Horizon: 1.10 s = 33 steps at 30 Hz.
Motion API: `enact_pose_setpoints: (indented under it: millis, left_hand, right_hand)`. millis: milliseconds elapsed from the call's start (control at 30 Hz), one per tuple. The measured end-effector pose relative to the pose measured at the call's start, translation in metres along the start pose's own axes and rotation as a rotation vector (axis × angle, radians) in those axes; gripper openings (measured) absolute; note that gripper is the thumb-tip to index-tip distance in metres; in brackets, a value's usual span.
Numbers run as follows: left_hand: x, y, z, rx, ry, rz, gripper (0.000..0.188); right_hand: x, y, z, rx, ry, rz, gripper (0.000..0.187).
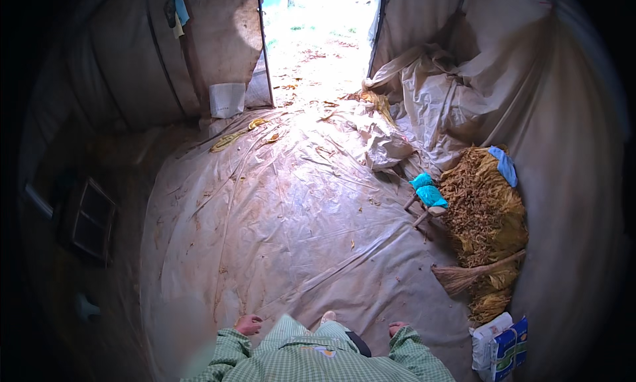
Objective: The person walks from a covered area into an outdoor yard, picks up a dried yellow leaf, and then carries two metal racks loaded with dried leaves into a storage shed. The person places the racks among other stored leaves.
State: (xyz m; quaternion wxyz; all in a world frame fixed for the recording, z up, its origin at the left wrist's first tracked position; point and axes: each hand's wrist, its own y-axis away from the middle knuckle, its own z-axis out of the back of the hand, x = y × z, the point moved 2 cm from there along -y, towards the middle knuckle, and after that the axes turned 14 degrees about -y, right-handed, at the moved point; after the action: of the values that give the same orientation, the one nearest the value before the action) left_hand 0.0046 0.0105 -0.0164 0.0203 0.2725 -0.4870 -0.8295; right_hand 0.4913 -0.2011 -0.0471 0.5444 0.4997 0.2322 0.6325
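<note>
A stool [436,211] stands on the sheet [278,216], left of a heap [472,203] with a broom [457,278] across it

The person's bare left hand [248,325] shows beyond the cuff of a long green-and-white checked fabric left sleeve [225,350], its back turned up and its fingers loosely bent, apart from one another at the tips. The bare right hand [397,327] is mostly hidden behind the matching checked right sleeve [416,357]; only a small part shows, so its grip cannot be read. Both arms hang low and slightly bent, one on each side of the torso [311,367], with the hands well apart.
</note>
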Motion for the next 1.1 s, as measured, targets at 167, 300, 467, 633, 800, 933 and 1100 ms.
enact_pose_setpoints:
  millis: [167,300,467,633,800,933,1100]
  left_hand:
    - [-0.025,-0.079,0.055,-0.124,0.174,0.078,0.033]
    - [-0.033,-0.097,0.077,0.103,0.299,0.279,0.031]
    - [-0.088,-0.232,0.226,-0.031,0.387,0.204,0.031]
    - [-0.179,-0.301,0.348,-0.184,0.249,0.047,0.032]
    - [-0.304,-0.365,0.452,-0.219,0.190,-0.081,0.032]
    - [-0.353,-0.438,0.481,-0.201,0.203,-0.160,0.034]
    - [-0.387,-0.485,0.545,-0.116,0.106,0.014,0.036]
  right_hand:
    - [0.121,-0.022,0.031,-0.088,-0.167,-0.019,0.037]
    - [0.108,-0.072,0.004,-0.113,-0.097,-0.031,0.032]
    - [0.228,-0.169,-0.021,-0.013,-0.039,-0.030,0.034]
    - [0.399,-0.162,-0.038,-0.124,-0.018,0.049,0.035]
    - [0.538,-0.193,-0.061,-0.077,-0.259,0.241,0.034]
    - [0.588,-0.266,-0.061,-0.053,-0.111,0.141,0.036]
    - [0.659,-0.377,-0.038,0.000,-0.333,-0.065,0.037]
